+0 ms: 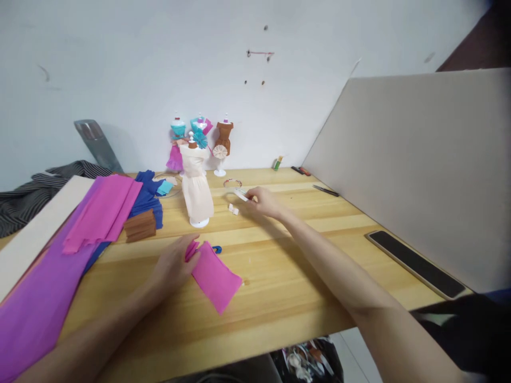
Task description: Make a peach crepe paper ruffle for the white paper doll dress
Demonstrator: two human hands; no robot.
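My left hand point(175, 263) is closed on one end of a small pink piece of crepe paper point(217, 279), whose free end spreads over the table. A blue loop point(216, 249), like a scissor handle, shows at the paper's far edge; the rest is hidden. Farther off, my right hand point(261, 202) pinches a thin white curved strip or ring point(240, 194), perhaps a tape roll; I cannot tell which. Small white pieces point(233, 209) lie just below it. Between the hands and the wall stands a little dress form in a cream dress point(196, 186).
Three dressed forms, one in a brown dress point(223, 139), stand at the wall. Pink sheets point(106, 207), purple sheets point(51, 287) and a brown bundle point(139, 226) lie left. On the right are a black knife-like tool point(326, 190), a phone-like slab point(415, 263) and a partition point(419, 170).
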